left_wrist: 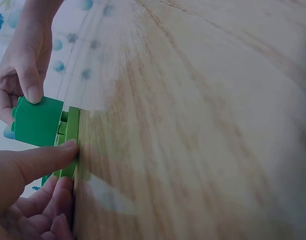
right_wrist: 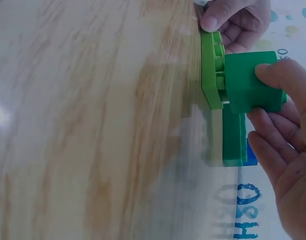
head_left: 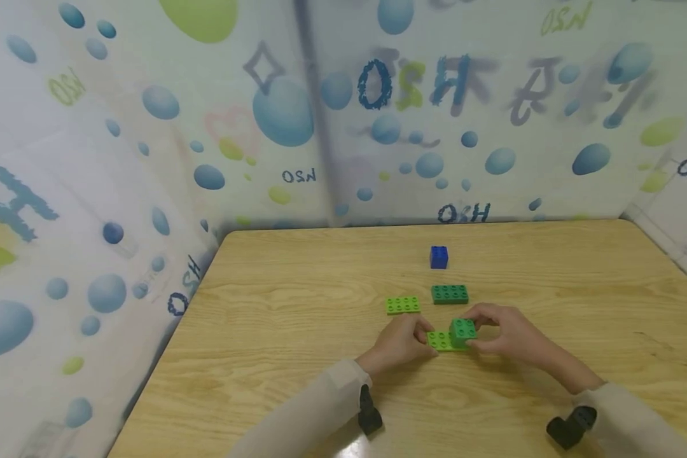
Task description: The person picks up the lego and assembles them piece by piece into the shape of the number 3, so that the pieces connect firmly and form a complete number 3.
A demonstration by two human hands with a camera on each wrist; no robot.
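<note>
My left hand [head_left: 399, 343] pinches the left end of a light green flat toy brick [head_left: 438, 341] lying on the wooden table. Between the thumb and fingers of my right hand [head_left: 511, 334] is a square green toy brick [head_left: 463, 331], held at the right end of the flat one. In the left wrist view the square green brick [left_wrist: 38, 121] leans a little, and some studs of the light green flat brick [left_wrist: 72, 125] show beside it. The right wrist view has the square brick [right_wrist: 250, 80] right by those studs; whether it touches them I cannot tell.
Just beyond my hands lie a second light green flat brick [head_left: 403, 305] and a longer dark green brick [head_left: 450, 294]. Farther back stands a small blue brick [head_left: 439, 257]. A patterned curtain [head_left: 378, 159] rises behind the table's [head_left: 298, 273] far edge.
</note>
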